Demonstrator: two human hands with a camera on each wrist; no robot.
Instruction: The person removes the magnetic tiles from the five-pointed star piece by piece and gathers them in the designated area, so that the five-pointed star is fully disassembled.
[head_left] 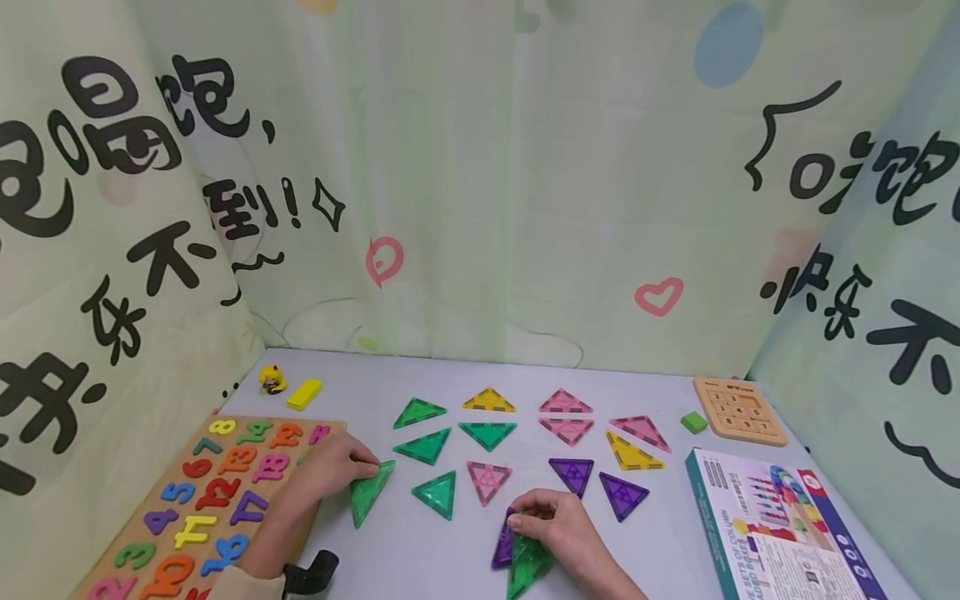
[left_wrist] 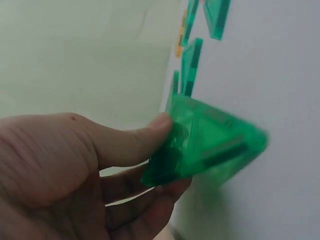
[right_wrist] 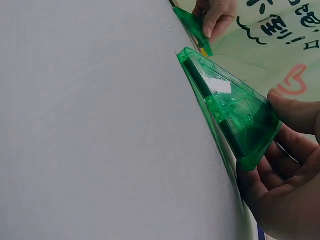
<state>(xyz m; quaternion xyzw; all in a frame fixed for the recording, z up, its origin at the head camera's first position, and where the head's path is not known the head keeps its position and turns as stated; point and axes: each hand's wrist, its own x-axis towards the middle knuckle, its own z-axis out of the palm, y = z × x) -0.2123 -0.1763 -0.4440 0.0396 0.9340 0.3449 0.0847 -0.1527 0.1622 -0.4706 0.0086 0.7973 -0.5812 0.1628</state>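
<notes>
Between thumb and fingers, my left hand [head_left: 330, 467] pinches a translucent green triangle magnetic tile [head_left: 372, 493] beside the number board. The left wrist view shows this tile [left_wrist: 210, 140] tilted over the white table. My right hand [head_left: 558, 525] grips another green triangle tile [head_left: 529, 562] near the table's front; in the right wrist view its edge with dark magnet strips faces the camera [right_wrist: 232, 107]. Partly hidden behind that tile is a purple triangle tile [head_left: 502, 546]. Loose green tiles [head_left: 435, 493] and a pink triangle tile [head_left: 489, 481] lie between the hands.
More triangle tiles lie farther back: yellow [head_left: 489, 400], pink [head_left: 566, 402] and purple [head_left: 622, 496]. The number board [head_left: 251, 479] is at left, near a yellow block [head_left: 304, 394] and duck figure [head_left: 272, 379]. At right are a box [head_left: 780, 525], wooden board [head_left: 738, 410] and green block [head_left: 694, 422].
</notes>
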